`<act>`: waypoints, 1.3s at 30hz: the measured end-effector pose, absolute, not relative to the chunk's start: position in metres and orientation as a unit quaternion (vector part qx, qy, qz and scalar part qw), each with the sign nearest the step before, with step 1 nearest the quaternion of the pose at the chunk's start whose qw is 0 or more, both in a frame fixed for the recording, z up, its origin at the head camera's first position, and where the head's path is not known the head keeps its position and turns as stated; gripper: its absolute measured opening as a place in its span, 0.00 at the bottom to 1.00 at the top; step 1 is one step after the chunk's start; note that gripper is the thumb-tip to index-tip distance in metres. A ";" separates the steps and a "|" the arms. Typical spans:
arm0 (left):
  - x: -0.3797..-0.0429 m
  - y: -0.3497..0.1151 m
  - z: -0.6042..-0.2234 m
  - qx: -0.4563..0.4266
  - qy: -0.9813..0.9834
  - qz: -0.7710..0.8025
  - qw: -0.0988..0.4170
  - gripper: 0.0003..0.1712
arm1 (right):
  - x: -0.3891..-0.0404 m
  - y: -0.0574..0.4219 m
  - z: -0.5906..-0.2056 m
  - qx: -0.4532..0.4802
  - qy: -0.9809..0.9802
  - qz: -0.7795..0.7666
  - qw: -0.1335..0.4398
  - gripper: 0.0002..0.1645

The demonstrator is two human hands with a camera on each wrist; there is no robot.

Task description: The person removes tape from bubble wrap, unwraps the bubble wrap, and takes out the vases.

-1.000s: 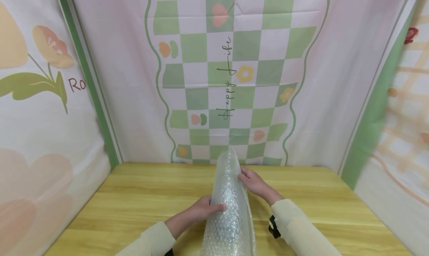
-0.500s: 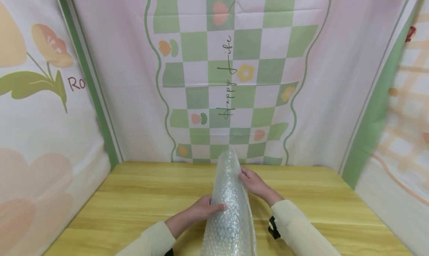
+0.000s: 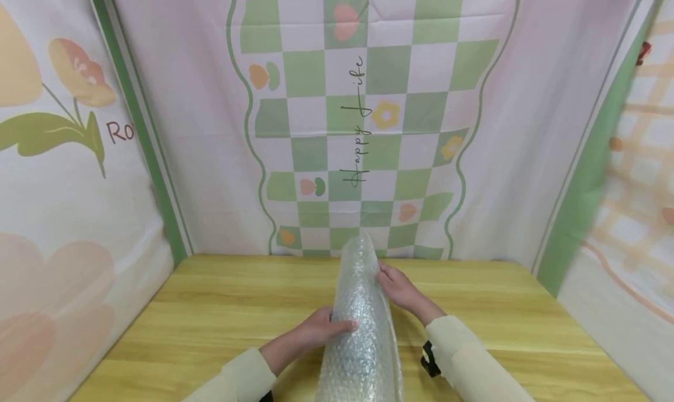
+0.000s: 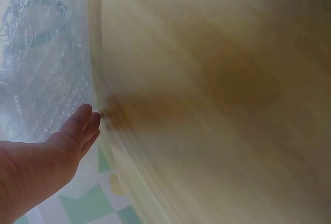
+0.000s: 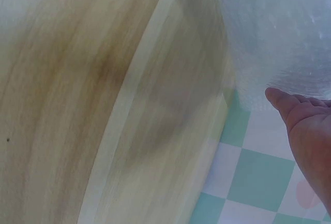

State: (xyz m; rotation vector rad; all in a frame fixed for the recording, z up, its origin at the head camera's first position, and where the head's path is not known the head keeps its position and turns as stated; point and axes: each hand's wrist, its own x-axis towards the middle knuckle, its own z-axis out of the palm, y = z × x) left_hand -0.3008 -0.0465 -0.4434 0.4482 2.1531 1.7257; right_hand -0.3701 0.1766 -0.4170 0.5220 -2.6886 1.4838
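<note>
A long piece of clear bubble wrap (image 3: 358,343), rolled or folded into a narrowing tube, points away from me in the head view. Its near end runs out of the frame. My left hand (image 3: 318,327) grips its left side, thumb on top and the other fingers hidden. Farther along, my right hand (image 3: 398,285) holds the right edge, with its fingertips partly behind the wrap. In the left wrist view, the left hand (image 4: 59,154) touches the bubble wrap (image 4: 46,69), where a faint bluish ring shape shows. The right hand (image 5: 305,131) lies against the wrap (image 5: 279,32) in the right wrist view.
The wooden table (image 3: 237,285) spreads under both hands. A checkered curtain (image 3: 389,68) hangs behind its back edge. Printed cloths close off the left (image 3: 79,215) and right (image 3: 621,215) sides. A black wrist strap (image 3: 430,358) shows by the right sleeve.
Both hands keep their hold on the bubble wrap in almost the same place. Only a very slight shift of the view and the right sleeve shows.
</note>
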 end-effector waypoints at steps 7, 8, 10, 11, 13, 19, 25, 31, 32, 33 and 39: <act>-0.300 -0.046 -0.443 0.158 0.756 0.610 0.174 0.33 | -0.369 0.176 -0.416 0.164 -0.862 0.480 0.017 0.28; -0.301 -0.046 -0.444 0.158 0.757 0.610 0.174 0.32 | -0.368 0.176 -0.416 0.166 -0.861 0.480 0.017 0.28; -0.301 -0.045 -0.444 0.159 0.756 0.610 0.174 0.33 | -0.368 0.176 -0.416 0.170 -0.861 0.479 0.017 0.28; -0.302 -0.045 -0.444 0.158 0.757 0.610 0.174 0.33 | -0.368 0.176 -0.416 0.169 -0.860 0.481 0.016 0.28; -0.302 -0.045 -0.445 0.157 0.758 0.610 0.173 0.33 | -0.369 0.178 -0.416 0.174 -0.862 0.476 0.021 0.28; -0.301 -0.046 -0.444 0.151 0.760 0.608 0.171 0.33 | -0.369 0.183 -0.416 0.168 -0.859 0.483 0.029 0.27; -0.300 -0.047 -0.442 0.153 0.761 0.607 0.173 0.33 | -0.368 0.185 -0.415 0.176 -0.850 0.496 0.022 0.28; -0.301 -0.046 -0.443 0.151 0.761 0.606 0.172 0.33 | -0.368 0.189 -0.415 0.174 -0.857 0.484 0.029 0.27; -0.301 -0.046 -0.444 0.150 0.762 0.607 0.172 0.33 | -0.369 0.189 -0.415 0.172 -0.859 0.480 0.032 0.27; -0.302 -0.046 -0.444 0.149 0.762 0.606 0.171 0.32 | -0.369 0.190 -0.415 0.169 -0.861 0.479 0.033 0.27; -0.303 -0.047 -0.446 0.152 0.759 0.609 0.173 0.32 | -0.365 0.194 -0.413 0.162 -0.866 0.471 0.029 0.28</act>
